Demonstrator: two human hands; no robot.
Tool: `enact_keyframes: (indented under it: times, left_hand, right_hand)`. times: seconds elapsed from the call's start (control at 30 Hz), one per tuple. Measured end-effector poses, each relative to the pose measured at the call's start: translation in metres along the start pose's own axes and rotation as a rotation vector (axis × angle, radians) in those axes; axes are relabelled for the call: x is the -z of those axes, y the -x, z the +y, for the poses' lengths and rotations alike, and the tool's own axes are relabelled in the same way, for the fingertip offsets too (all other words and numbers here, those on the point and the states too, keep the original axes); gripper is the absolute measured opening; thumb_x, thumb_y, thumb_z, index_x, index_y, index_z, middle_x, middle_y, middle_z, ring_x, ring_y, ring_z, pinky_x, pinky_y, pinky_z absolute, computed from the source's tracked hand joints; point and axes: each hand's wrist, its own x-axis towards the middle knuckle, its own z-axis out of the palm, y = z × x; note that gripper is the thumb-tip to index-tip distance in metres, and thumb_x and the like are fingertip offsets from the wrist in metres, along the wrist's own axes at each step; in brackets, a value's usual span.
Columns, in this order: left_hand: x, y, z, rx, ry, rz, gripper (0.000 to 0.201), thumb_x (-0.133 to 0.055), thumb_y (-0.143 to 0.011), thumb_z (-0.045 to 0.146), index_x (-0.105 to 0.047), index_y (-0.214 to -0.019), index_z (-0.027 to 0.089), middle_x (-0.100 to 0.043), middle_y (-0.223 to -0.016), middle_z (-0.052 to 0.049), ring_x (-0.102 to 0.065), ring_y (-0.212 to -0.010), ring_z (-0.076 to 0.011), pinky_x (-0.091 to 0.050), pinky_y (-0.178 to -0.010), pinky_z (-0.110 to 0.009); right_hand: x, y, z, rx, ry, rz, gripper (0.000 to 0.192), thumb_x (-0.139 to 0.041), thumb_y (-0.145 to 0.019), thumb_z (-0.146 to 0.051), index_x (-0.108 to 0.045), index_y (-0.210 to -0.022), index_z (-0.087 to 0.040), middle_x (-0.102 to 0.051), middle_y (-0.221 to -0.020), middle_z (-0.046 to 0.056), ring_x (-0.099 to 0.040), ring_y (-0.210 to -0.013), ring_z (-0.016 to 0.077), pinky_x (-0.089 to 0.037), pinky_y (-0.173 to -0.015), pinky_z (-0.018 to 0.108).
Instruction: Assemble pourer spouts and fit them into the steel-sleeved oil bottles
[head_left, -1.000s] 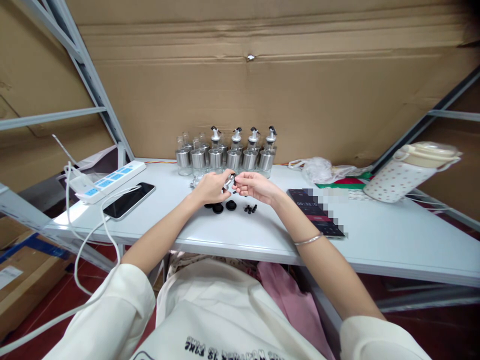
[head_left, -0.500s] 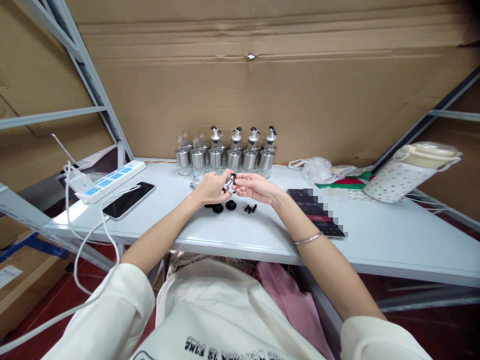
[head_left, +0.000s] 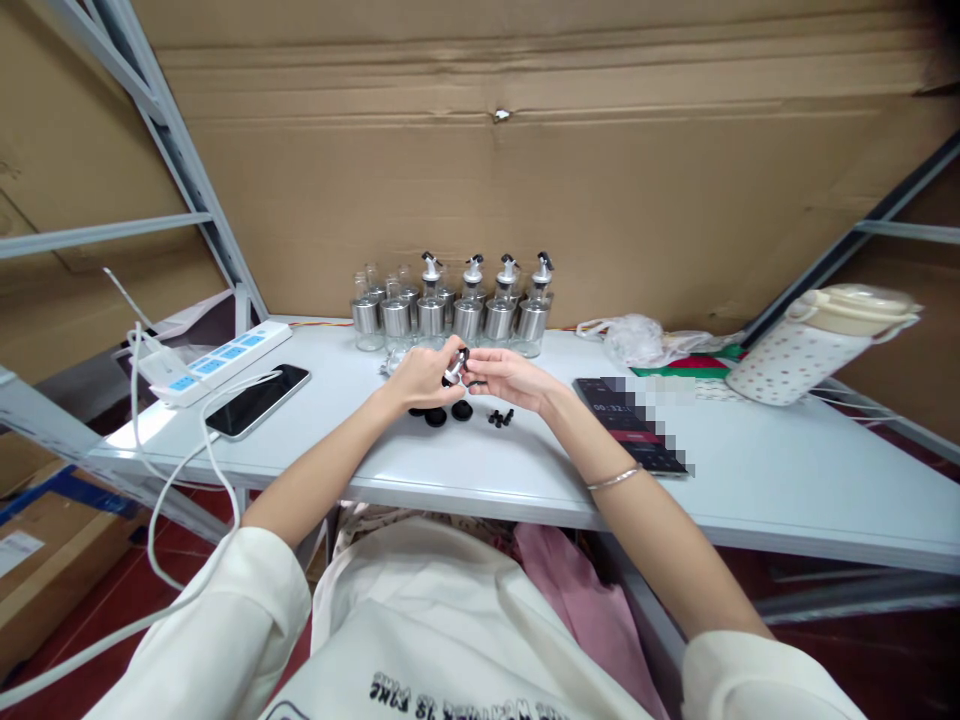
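Observation:
My left hand (head_left: 420, 375) grips a small silver pourer spout (head_left: 454, 366) above the white table (head_left: 750, 480). Beside it, my right hand (head_left: 510, 375) pinches a small black part against the spout's tip. Directly beneath my hands lie black round caps (head_left: 448, 412) and a few tiny black plugs (head_left: 501, 417). A cluster of glass and steel oil bottles (head_left: 457, 310) stands behind, several of them fitted with pourer tops.
At the left lie a black phone (head_left: 256, 400) and a white power strip (head_left: 217, 362) with cables. A second phone (head_left: 626, 422) lies to the right. A polka-dot jug (head_left: 817, 345) and a plastic bag (head_left: 637, 338) sit at the back right. Cardboard lines the wall behind.
My fingers have shifted slightly on the spout, the right hand pressing a little closer to it. Everything else has stayed still.

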Motion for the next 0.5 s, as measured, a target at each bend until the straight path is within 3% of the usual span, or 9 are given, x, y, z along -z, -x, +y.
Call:
enact_keyframes:
  times: [0.5]
  left_hand:
    - [-0.0011,0.0003,-0.0019,-0.031,-0.047,-0.051,0.037,-0.054,-0.075,0.039,-0.043,-0.103,0.018,-0.068,-0.079,-0.004,-0.069,-0.071,-0.0267,-0.04,-0.056,-0.026]
  right_hand:
    - [-0.005,0.0,0.0037,0.089,0.11,-0.055,0.023,-0.076,-0.066,-0.028,-0.064,-0.082,-0.017,-0.063,-0.08,0.0,-0.057,-0.075,0.011,-0.047,-0.069,0.024]
